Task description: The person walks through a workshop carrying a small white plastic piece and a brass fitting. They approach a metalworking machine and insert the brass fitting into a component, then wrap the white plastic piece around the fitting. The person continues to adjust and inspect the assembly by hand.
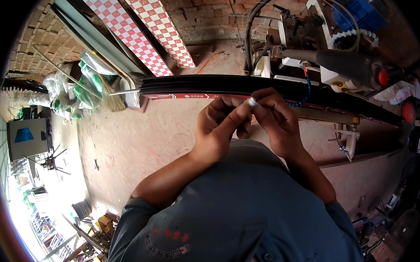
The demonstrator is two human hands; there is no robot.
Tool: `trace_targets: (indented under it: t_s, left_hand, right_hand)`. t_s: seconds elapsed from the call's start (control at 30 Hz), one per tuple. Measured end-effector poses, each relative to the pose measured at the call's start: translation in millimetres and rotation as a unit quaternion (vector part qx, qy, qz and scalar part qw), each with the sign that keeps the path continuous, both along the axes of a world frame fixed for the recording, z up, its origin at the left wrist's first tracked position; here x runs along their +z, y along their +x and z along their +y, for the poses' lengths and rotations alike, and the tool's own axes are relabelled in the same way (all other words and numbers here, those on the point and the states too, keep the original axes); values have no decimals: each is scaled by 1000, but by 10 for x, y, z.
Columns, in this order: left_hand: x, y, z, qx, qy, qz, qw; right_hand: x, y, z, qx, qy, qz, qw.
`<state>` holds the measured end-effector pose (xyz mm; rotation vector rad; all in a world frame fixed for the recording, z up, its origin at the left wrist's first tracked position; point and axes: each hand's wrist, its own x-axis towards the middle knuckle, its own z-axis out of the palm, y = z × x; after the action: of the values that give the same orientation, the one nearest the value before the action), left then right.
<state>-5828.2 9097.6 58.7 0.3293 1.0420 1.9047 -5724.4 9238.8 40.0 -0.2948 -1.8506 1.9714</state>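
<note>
A small whitish, shiny piece (252,101) sits between my fingertips in front of my chest. It is too small to tell its kind. My left hand (218,126) pinches it from the left with thumb and fingers. From the other side my right hand (278,122) closes on it too, the two thumbs nearly meeting. Just beyond my hands runs a stack of long black strips (193,84), with a red printed band (184,96) along its near side. Part of this stack is hidden behind my fingers.
A machine with a blue motor (362,7) and a dark grey handle (344,60) stands at the far right. Checkered red-and-white boards (129,33) lean at the back. A broom (112,96) and plastic bags (86,83) lie left. A box-shaped cabinet (28,139) stands farther left.
</note>
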Motion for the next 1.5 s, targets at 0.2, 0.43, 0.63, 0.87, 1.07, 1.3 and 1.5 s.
trace_targets:
  t_s: [0.2, 0.43, 0.63, 0.87, 1.07, 1.3, 1.5]
  left_hand:
    - [7, -1, -22, -52, -25, -22, 998]
    - [-6, 5, 15, -76, -40, 48, 995]
    - [-31, 33, 80, -83, -23, 73, 994]
    - [-23, 27, 123, -119, -68, 28, 990]
    - [6, 7, 170, -135, -94, 77, 983]
    - [-78, 42, 217, 72, -41, 506, 859]
    - [-168, 14, 195, 135, -65, 618, 771]
  right_hand:
    - [43, 45, -34, -3, -45, 2, 999]
    - [41, 96, 13, 2, 55, 31, 998]
    - [80, 93, 27, -26, 107, 55, 992]
    - [135, 108, -27, -79, 188, 38, 978]
    - [49, 149, -39, -91, 39, 7, 995]
    - [-57, 163, -14, -74, -202, -42, 976]
    - [70, 128, -125, -93, -204, -83, 971]
